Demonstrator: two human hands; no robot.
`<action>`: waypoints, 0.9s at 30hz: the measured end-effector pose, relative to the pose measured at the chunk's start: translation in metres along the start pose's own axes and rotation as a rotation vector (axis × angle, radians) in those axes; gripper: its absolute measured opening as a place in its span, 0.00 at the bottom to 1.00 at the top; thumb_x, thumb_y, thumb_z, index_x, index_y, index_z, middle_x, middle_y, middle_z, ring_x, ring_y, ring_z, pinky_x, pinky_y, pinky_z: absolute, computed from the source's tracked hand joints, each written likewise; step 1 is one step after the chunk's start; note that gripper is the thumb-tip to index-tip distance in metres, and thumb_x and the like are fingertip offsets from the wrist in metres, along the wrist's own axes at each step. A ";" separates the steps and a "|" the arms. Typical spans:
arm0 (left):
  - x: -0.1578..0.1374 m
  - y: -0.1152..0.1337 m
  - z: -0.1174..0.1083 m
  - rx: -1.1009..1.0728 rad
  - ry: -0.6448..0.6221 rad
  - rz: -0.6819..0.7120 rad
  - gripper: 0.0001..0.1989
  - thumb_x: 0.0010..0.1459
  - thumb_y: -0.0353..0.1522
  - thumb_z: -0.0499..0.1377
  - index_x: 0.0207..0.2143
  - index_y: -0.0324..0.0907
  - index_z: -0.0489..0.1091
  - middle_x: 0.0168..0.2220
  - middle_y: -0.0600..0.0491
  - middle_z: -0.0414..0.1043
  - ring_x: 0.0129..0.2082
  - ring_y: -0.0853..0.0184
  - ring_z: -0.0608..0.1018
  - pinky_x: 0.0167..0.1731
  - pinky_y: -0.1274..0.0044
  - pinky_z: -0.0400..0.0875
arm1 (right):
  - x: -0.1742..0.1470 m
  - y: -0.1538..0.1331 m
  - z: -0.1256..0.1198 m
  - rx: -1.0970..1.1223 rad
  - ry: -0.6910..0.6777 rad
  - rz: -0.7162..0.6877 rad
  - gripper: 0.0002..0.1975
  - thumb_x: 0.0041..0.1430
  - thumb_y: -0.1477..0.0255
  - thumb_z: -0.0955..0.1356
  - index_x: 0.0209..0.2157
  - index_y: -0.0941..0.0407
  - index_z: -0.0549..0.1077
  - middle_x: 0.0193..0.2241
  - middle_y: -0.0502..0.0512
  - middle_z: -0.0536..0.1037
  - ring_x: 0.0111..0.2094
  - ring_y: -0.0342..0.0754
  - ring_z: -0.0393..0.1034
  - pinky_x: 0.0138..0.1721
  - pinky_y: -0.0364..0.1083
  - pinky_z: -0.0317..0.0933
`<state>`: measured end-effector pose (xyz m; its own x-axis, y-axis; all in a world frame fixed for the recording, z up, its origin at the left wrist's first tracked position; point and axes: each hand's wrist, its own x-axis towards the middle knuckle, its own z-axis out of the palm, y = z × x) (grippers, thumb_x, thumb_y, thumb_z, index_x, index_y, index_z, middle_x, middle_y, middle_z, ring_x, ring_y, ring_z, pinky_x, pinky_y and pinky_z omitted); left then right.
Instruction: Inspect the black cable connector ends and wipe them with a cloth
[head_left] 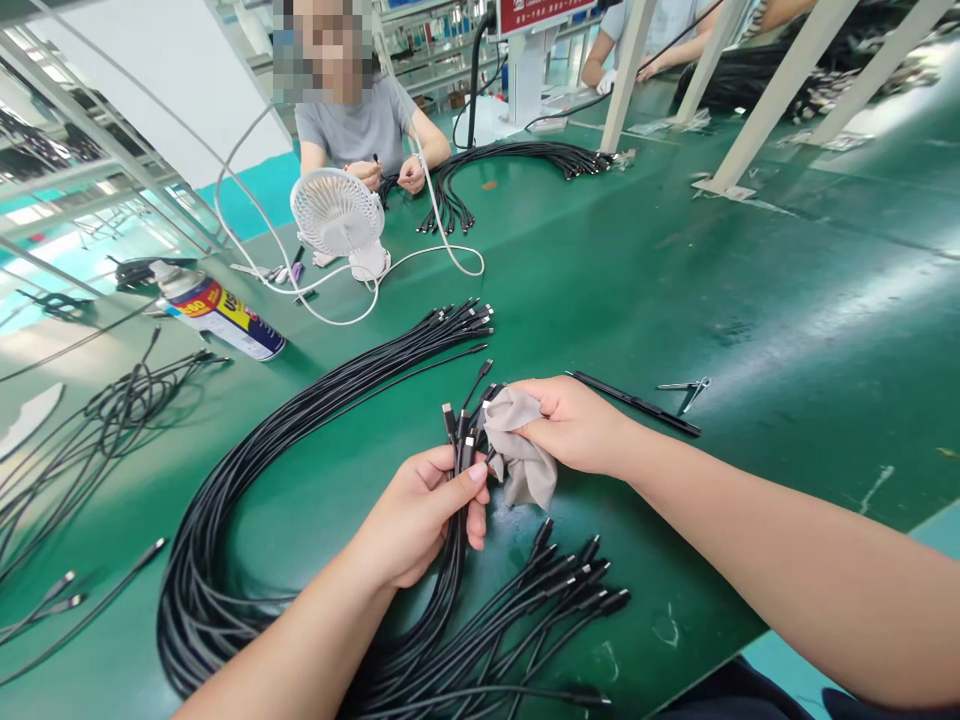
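Several black cables stand up out of my left hand [427,510], which is closed around them just below their plugs [469,440]. My right hand [574,425] pinches a crumpled grey cloth [523,450] right beside those plugs. The cloth hides part of a plug it seems to touch. From my left hand the cables run down into a thick bundle of black cables [217,510] that curves around on the left. One set of its ends lies farther back, and another set of plugs [577,575] fans out in front of me on the green table [750,300].
Tweezers [688,392] and a thin black stick [634,402] lie to the right. On the left stand a spray can [221,312] and loose cables [127,410]. Behind are a white fan [339,215] with its cord, and a person [360,130] handling cables. White posts [780,100] rise at the back right.
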<state>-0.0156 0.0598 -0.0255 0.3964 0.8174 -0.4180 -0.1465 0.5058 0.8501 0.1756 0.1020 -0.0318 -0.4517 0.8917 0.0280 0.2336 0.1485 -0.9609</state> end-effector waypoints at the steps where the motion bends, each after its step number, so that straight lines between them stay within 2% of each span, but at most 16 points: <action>1: 0.000 0.000 0.000 0.001 0.004 0.000 0.14 0.49 0.38 0.68 0.26 0.36 0.69 0.21 0.58 0.68 0.14 0.77 0.69 0.14 0.83 0.65 | -0.001 0.000 0.001 -0.112 0.028 -0.042 0.06 0.54 0.73 0.62 0.29 0.58 0.70 0.25 0.51 0.74 0.26 0.42 0.66 0.29 0.41 0.57; 4: 0.000 -0.001 0.001 0.024 0.008 0.001 0.14 0.50 0.38 0.67 0.28 0.36 0.70 0.21 0.57 0.69 0.14 0.76 0.71 0.15 0.82 0.67 | -0.003 0.004 0.006 -0.523 0.099 -0.186 0.05 0.53 0.77 0.60 0.27 0.57 0.67 0.24 0.52 0.73 0.26 0.44 0.62 0.28 0.43 0.53; 6: 0.000 -0.002 0.000 0.044 0.002 -0.015 0.15 0.51 0.38 0.67 0.28 0.35 0.70 0.20 0.57 0.69 0.14 0.75 0.71 0.16 0.82 0.68 | -0.004 0.006 0.009 -0.729 0.109 -0.221 0.06 0.53 0.78 0.60 0.29 0.57 0.66 0.27 0.55 0.74 0.27 0.46 0.63 0.29 0.45 0.51; 8: 0.001 -0.002 0.000 0.056 0.008 -0.024 0.14 0.51 0.38 0.67 0.28 0.35 0.70 0.20 0.57 0.69 0.14 0.74 0.71 0.16 0.81 0.68 | -0.004 0.007 0.011 -0.832 0.124 -0.190 0.06 0.52 0.79 0.59 0.30 0.57 0.65 0.27 0.57 0.74 0.27 0.48 0.63 0.30 0.45 0.51; 10: 0.001 -0.002 -0.001 0.056 0.013 -0.019 0.14 0.51 0.38 0.66 0.29 0.36 0.70 0.20 0.57 0.69 0.14 0.74 0.71 0.15 0.80 0.68 | -0.003 0.006 0.007 -0.836 0.181 -0.136 0.05 0.51 0.79 0.60 0.29 0.56 0.64 0.27 0.57 0.73 0.27 0.47 0.63 0.30 0.45 0.51; 13: 0.001 -0.002 -0.003 0.039 -0.005 -0.015 0.12 0.52 0.36 0.66 0.29 0.36 0.70 0.21 0.57 0.69 0.14 0.75 0.71 0.14 0.81 0.67 | 0.000 0.001 -0.006 -0.688 0.267 -0.095 0.04 0.52 0.78 0.61 0.27 0.55 0.63 0.25 0.53 0.71 0.27 0.46 0.62 0.29 0.44 0.51; 15: 0.001 -0.001 -0.004 0.008 -0.034 -0.008 0.11 0.52 0.35 0.66 0.30 0.36 0.71 0.21 0.57 0.70 0.14 0.76 0.70 0.13 0.83 0.65 | 0.001 -0.002 -0.016 -0.514 0.244 -0.078 0.04 0.54 0.77 0.62 0.27 0.56 0.64 0.24 0.51 0.71 0.26 0.44 0.63 0.29 0.43 0.53; 18: -0.001 0.000 -0.006 -0.020 -0.115 0.004 0.10 0.53 0.35 0.66 0.29 0.36 0.72 0.24 0.54 0.72 0.14 0.77 0.70 0.13 0.84 0.63 | 0.001 -0.004 -0.022 -0.199 0.089 0.002 0.08 0.61 0.72 0.61 0.36 0.57 0.70 0.22 0.49 0.72 0.24 0.43 0.66 0.29 0.43 0.58; 21: -0.004 0.000 -0.008 -0.006 -0.228 0.015 0.10 0.54 0.36 0.65 0.29 0.36 0.72 0.25 0.53 0.73 0.15 0.76 0.71 0.15 0.83 0.64 | 0.001 -0.003 -0.019 0.059 -0.071 0.083 0.15 0.65 0.66 0.60 0.46 0.58 0.70 0.23 0.50 0.75 0.23 0.44 0.70 0.29 0.43 0.62; 27: -0.006 -0.002 -0.014 0.042 -0.357 0.012 0.10 0.55 0.37 0.64 0.33 0.37 0.74 0.32 0.49 0.76 0.20 0.73 0.75 0.22 0.79 0.69 | 0.002 0.004 -0.008 0.293 -0.368 0.186 0.20 0.61 0.55 0.64 0.33 0.60 0.72 0.27 0.54 0.78 0.29 0.45 0.73 0.32 0.43 0.65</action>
<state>-0.0302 0.0577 -0.0285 0.6877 0.6714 -0.2761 -0.1185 0.4791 0.8697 0.1825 0.1075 -0.0337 -0.7114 0.6739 -0.1992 0.1111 -0.1720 -0.9788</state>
